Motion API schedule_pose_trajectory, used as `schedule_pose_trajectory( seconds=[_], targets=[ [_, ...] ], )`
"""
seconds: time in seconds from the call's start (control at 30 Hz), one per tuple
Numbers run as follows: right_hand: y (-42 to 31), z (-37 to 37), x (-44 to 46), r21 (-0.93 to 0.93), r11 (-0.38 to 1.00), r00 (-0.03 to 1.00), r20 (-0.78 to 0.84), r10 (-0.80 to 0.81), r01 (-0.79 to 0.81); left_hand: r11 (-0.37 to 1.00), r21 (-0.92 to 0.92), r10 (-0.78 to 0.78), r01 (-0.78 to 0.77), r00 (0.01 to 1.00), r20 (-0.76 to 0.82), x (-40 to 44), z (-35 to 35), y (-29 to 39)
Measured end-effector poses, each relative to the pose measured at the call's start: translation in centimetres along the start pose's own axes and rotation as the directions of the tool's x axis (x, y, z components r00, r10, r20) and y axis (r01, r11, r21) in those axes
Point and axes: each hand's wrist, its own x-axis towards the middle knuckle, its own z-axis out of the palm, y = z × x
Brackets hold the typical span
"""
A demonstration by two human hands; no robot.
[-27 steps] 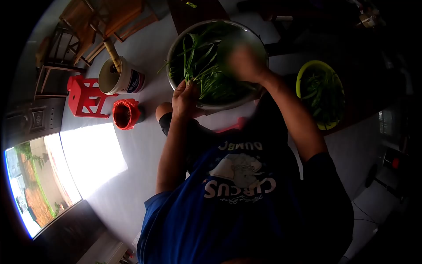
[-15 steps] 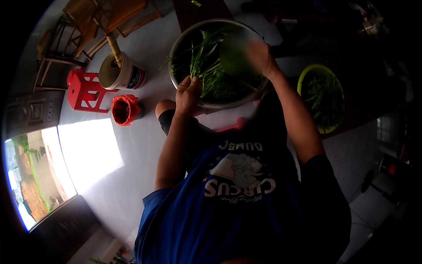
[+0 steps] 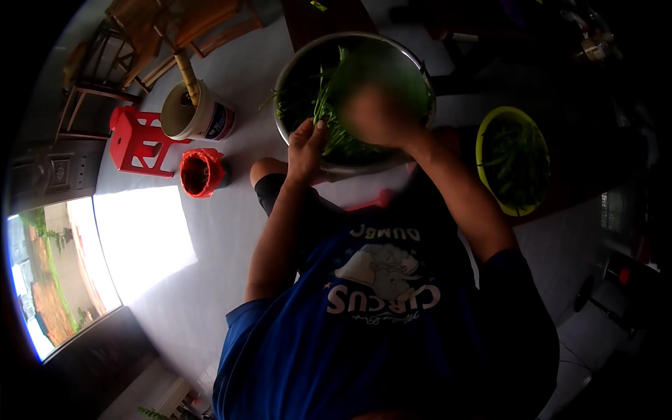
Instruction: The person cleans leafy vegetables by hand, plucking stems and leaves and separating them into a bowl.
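A wide metal basin (image 3: 280, 126) full of long-stemmed leafy greens (image 3: 346, 143) sits in front of my knees. At its near left edge my left hand (image 3: 306, 148) is closed on a small bunch of green stems (image 3: 323, 105), which point up and away between thumb and fingers. My right hand (image 3: 381, 119) hangs over the middle of the basin, right beside that bunch. A blur covers its fingers, so what they hold, if anything, is hidden.
On the right stands a yellow-green basket (image 3: 483, 150) with more greens. To the left are a red-lined bin (image 3: 198, 173), a white bucket (image 3: 183, 126) with a bamboo stick, a red plastic stool (image 3: 129, 150) and wooden chairs (image 3: 203, 24).
My right hand has moved left and slightly down, from the basin's right rim to over its middle. My left hand keeps its grip on the stems, nearly in place.
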Motion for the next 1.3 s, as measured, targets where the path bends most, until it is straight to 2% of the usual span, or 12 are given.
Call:
schedule_pose_trajectory(
  seconds=[0.07, 0.17, 0.27, 0.37, 0.4, 0.43, 0.53, 0.6, 0.7, 0.83, 0.97, 1.3],
  targets=[
    [-0.4, -0.1, 0.5, -0.018, 1.000, 0.998, -0.055, -0.024, 0.023, 1.000, 0.024, -0.001, 0.001, 1.000, -0.009, 0.1, -0.2, -0.6],
    [-1.0, -0.8, 0.9, 0.320, 0.909, 0.964, 0.088, 0.252, -0.267, 0.998, 0.068, 0.012, -0.012, 1.000, -0.008, 0.2, -0.1, -0.9],
    [-1.6, 1.0, 0.9, 0.482, 0.819, 0.897, -0.132, 0.421, -0.313, 0.999, 0.043, 0.022, -0.022, 1.000, -0.001, 0.0, 0.4, -0.9],
    [-1.4, 1.4, 0.6, 0.535, 0.720, 0.818, -0.089, 0.568, -0.442, 1.000, 0.023, 0.017, -0.017, 1.000, 0.004, 0.0, 1.3, 0.0],
    [-1.4, 1.7, 0.4, 0.553, 0.680, 0.787, -0.067, 0.613, -0.482, 1.000, 0.012, 0.006, -0.006, 1.000, 0.003, -0.3, 1.6, 0.0],
    [-1.3, 1.8, 0.3, 0.702, 0.512, 0.696, -0.033, 0.717, -0.494, 1.000, 0.001, -0.002, 0.002, 1.000, 0.004, -0.3, 1.7, 0.1],
    [0.8, 0.6, 0.5, 0.457, 0.664, 0.691, -0.136, 0.710, -0.592, 0.999, -0.051, 0.020, -0.020, 1.000, 0.018, -0.3, 0.9, -0.2],
    [2.8, 0.8, -0.3, 0.477, 0.738, 0.735, -0.244, 0.633, -0.477, 0.999, -0.040, 0.033, -0.032, 0.999, 0.013, -0.5, 0.5, -0.4],
    [4.9, -0.9, -0.4, 0.302, 0.778, 0.771, -0.173, 0.613, -0.551, 0.998, -0.038, 0.043, -0.043, 0.999, 0.004, -0.7, 0.1, -0.7],
    [5.0, -1.4, 1.3, 0.173, 0.927, 0.865, -0.335, 0.374, -0.334, 1.000, -0.004, 0.027, -0.027, 1.000, 0.010, -0.8, 0.0, -0.4],
    [6.2, -0.1, 1.1, -0.041, 0.945, 0.943, -0.083, 0.321, -0.325, 0.999, 0.029, 0.017, -0.019, 0.998, 0.063, -0.9, -0.2, 0.0],
    [5.4, -0.4, 0.2, -0.092, 0.972, 0.974, -0.087, 0.209, -0.217, 1.000, 0.009, -0.005, 0.004, 0.993, 0.115, -0.5, -0.8, -0.1]
  ],
)
